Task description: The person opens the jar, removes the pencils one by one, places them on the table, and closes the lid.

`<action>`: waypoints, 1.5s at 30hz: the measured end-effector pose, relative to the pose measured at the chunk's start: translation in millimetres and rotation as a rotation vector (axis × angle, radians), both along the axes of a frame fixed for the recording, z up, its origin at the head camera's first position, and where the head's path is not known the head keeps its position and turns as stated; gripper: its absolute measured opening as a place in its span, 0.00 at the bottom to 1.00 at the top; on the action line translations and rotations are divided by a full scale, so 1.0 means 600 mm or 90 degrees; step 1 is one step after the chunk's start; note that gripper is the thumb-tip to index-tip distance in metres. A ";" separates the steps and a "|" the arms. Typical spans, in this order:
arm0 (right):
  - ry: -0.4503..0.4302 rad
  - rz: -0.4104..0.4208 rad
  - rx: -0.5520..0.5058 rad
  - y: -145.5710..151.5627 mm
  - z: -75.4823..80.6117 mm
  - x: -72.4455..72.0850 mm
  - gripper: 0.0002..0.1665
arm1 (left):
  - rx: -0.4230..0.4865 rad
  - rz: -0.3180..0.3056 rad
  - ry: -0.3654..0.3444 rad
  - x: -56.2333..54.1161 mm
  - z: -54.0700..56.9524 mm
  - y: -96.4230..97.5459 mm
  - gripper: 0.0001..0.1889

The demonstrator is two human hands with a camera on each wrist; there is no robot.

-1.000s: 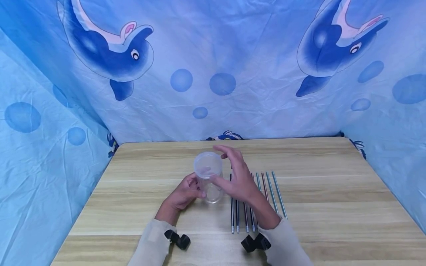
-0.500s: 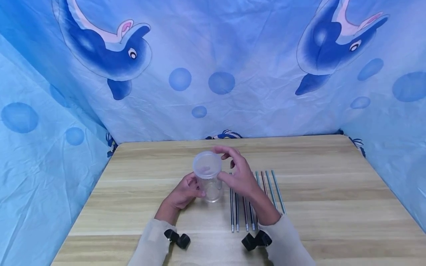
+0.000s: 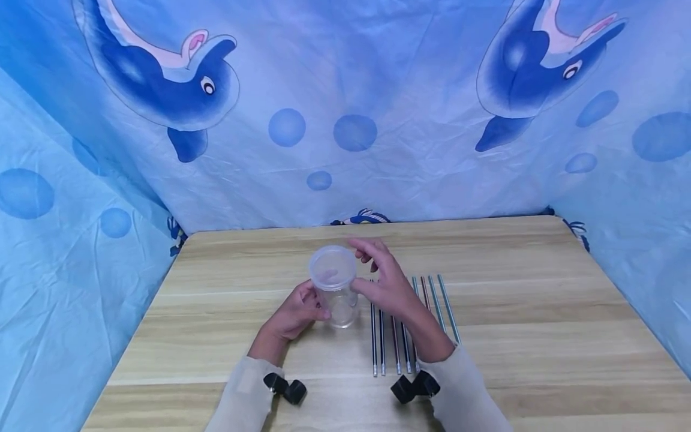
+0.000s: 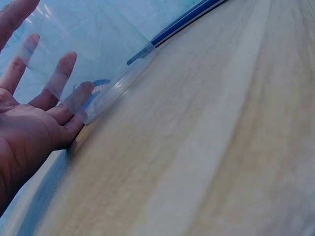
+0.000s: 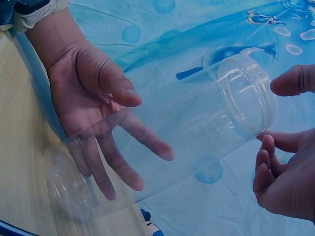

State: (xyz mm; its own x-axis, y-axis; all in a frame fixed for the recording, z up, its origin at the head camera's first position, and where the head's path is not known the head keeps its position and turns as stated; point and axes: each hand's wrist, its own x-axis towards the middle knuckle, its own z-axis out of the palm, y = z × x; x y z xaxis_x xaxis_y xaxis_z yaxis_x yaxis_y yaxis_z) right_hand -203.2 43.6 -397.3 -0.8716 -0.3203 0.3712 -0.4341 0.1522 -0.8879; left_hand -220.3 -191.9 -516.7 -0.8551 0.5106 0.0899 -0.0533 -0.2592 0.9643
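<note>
A clear plastic jar (image 3: 342, 307) with a whitish lid (image 3: 332, 267) stands upright on the wooden table, just left of a row of pencils. My left hand (image 3: 297, 312) holds its lower left side, thumb in front and fingers spread behind the wall, as the right wrist view also shows through the plastic. At the right side of the lid is my right hand (image 3: 385, 285), its thumb and index fingertips right at the rim and its other fingers curled in. In the left wrist view, the fingers (image 4: 61, 73) show partly through the jar wall.
Several pencils (image 3: 382, 336), dark, red and teal, lie side by side under and beside my right forearm. Behind the table (image 3: 529, 312) hangs a blue curtain (image 3: 421, 150) printed with dolphins; more of it hangs at both sides.
My right thumb has moved from the front of the lid round to its right side. My left hand keeps its hold on the jar, which stays in place.
</note>
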 end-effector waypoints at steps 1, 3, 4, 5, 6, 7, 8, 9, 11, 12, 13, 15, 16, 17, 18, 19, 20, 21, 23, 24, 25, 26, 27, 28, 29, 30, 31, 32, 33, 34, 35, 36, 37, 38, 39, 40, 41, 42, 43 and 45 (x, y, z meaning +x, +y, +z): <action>-0.003 0.002 0.007 -0.001 0.001 0.001 0.39 | 0.001 0.000 0.001 0.000 0.001 0.000 0.40; -0.005 0.001 0.017 -0.001 0.001 0.002 0.38 | 0.001 0.000 0.003 -0.001 0.001 0.000 0.40; -0.005 0.003 0.019 -0.002 0.001 0.002 0.38 | 0.001 0.000 0.004 -0.002 0.001 0.000 0.40; -0.001 0.003 0.023 -0.002 0.000 0.002 0.38 | 0.001 0.000 0.002 -0.001 0.001 0.000 0.41; 0.001 0.003 0.026 -0.002 -0.001 0.003 0.38 | 0.000 0.001 0.001 -0.001 0.001 0.000 0.41; 0.003 0.003 0.029 -0.001 -0.001 0.003 0.38 | 0.001 0.000 0.000 -0.001 0.001 0.000 0.41; 0.007 0.005 0.036 -0.001 -0.002 0.004 0.38 | 0.001 0.000 0.000 0.000 0.001 0.000 0.41; 0.010 0.008 0.045 -0.001 -0.003 0.004 0.39 | 0.001 0.001 -0.001 0.000 0.000 0.000 0.41; 0.017 0.015 0.067 0.000 -0.004 0.005 0.40 | 0.004 0.000 -0.001 0.001 0.000 0.000 0.41; 0.020 0.019 0.077 0.001 -0.005 0.006 0.41 | 0.005 -0.001 0.000 0.001 0.000 0.000 0.41; 0.022 0.024 0.087 0.002 -0.006 0.006 0.41 | 0.007 -0.002 0.002 0.001 -0.001 0.000 0.41; 0.025 0.034 0.104 0.003 -0.007 0.006 0.42 | 0.010 -0.003 0.004 0.000 -0.001 0.000 0.41; 0.026 0.041 0.110 0.004 -0.008 0.006 0.43 | 0.011 -0.003 0.005 0.001 -0.001 0.000 0.41; 0.026 0.047 0.113 0.005 -0.008 0.005 0.44 | 0.013 -0.005 0.005 0.001 -0.001 0.000 0.41; 0.025 0.055 0.115 0.005 -0.009 0.005 0.45 | 0.013 -0.005 0.006 0.002 -0.002 0.000 0.41; 0.024 0.061 0.116 0.007 -0.010 0.005 0.46 | 0.013 -0.006 0.006 0.002 -0.002 0.000 0.41; 0.025 0.066 0.118 0.008 -0.010 0.004 0.48 | 0.013 -0.007 0.006 0.003 -0.003 0.000 0.41; 0.025 0.071 0.118 0.009 -0.011 0.004 0.48 | 0.014 -0.007 0.006 0.003 -0.003 -0.001 0.42; 0.026 0.076 0.116 0.010 -0.011 0.004 0.48 | 0.013 -0.008 0.007 0.003 -0.004 -0.001 0.41; 0.027 0.075 0.116 0.010 -0.011 0.004 0.47 | 0.011 -0.007 0.007 0.003 -0.004 -0.001 0.42; 0.028 0.074 0.114 0.011 -0.011 0.003 0.46 | 0.010 -0.006 0.007 0.002 -0.004 -0.001 0.42; 0.029 0.072 0.113 0.011 -0.011 0.003 0.44 | 0.008 -0.006 0.008 0.001 -0.003 0.000 0.42; 0.028 0.070 0.110 0.011 -0.010 0.002 0.43 | 0.007 -0.006 0.007 0.001 -0.002 0.000 0.42; 0.029 0.069 0.108 0.011 -0.010 0.002 0.43 | 0.006 -0.005 0.008 0.001 -0.001 0.000 0.42; 0.030 0.068 0.106 0.010 -0.011 0.001 0.43 | 0.005 -0.005 0.008 0.001 -0.001 0.001 0.42; 0.030 0.067 0.105 0.010 -0.011 0.000 0.43 | 0.004 -0.005 0.008 0.001 0.000 0.001 0.42; 0.030 0.067 0.102 0.010 -0.011 0.000 0.42 | 0.004 -0.005 0.009 0.001 0.001 0.001 0.42; 0.030 0.067 0.100 0.009 -0.011 -0.001 0.42 | 0.005 -0.004 0.009 0.001 0.002 0.001 0.42; 0.031 0.067 0.098 0.009 -0.010 -0.001 0.42 | 0.008 -0.004 0.010 0.001 0.003 0.002 0.42; 0.032 0.066 0.096 0.008 -0.010 -0.001 0.42 | 0.010 -0.003 0.011 0.001 0.003 0.002 0.42; 0.033 0.066 0.094 0.008 -0.010 -0.001 0.42 | 0.012 -0.003 0.013 0.001 0.004 0.002 0.42; 0.033 0.064 0.094 0.007 -0.010 -0.001 0.42 | 0.013 -0.002 0.014 0.001 0.004 0.003 0.42; 0.034 0.064 0.093 0.007 -0.009 -0.001 0.42 | 0.016 -0.001 0.014 0.001 0.005 0.003 0.42; 0.034 0.062 0.093 0.006 -0.009 0.000 0.42 | 0.016 -0.001 0.015 0.002 0.005 0.003 0.42; 0.035 0.061 0.094 0.006 -0.009 0.000 0.42 | 0.017 -0.001 0.016 0.002 0.005 0.003 0.42; 0.035 0.059 0.094 0.006 -0.009 0.000 0.42 | 0.016 -0.001 0.015 0.001 0.005 0.003 0.42; 0.033 0.058 0.096 0.005 -0.009 0.000 0.42 | 0.016 -0.002 0.014 0.002 0.005 0.002 0.42; 0.033 0.057 0.096 0.005 -0.009 0.001 0.42 | 0.016 -0.002 0.012 0.002 0.005 0.003 0.42; 0.033 0.056 0.096 0.005 -0.009 0.001 0.42 | 0.015 -0.003 0.011 0.002 0.005 0.002 0.42; 0.031 0.053 0.097 0.004 -0.009 0.002 0.43 | 0.015 -0.004 0.008 0.002 0.005 0.002 0.43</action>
State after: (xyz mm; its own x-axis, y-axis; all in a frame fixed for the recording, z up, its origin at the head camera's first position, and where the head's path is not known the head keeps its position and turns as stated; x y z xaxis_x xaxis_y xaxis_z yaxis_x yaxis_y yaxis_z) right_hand -202.2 46.2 -402.9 -0.8216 -0.4471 0.3535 -0.4927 0.2453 -0.8349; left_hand -219.1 -190.5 -513.7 -0.8503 0.5142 0.1120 -0.0437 -0.2811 0.9587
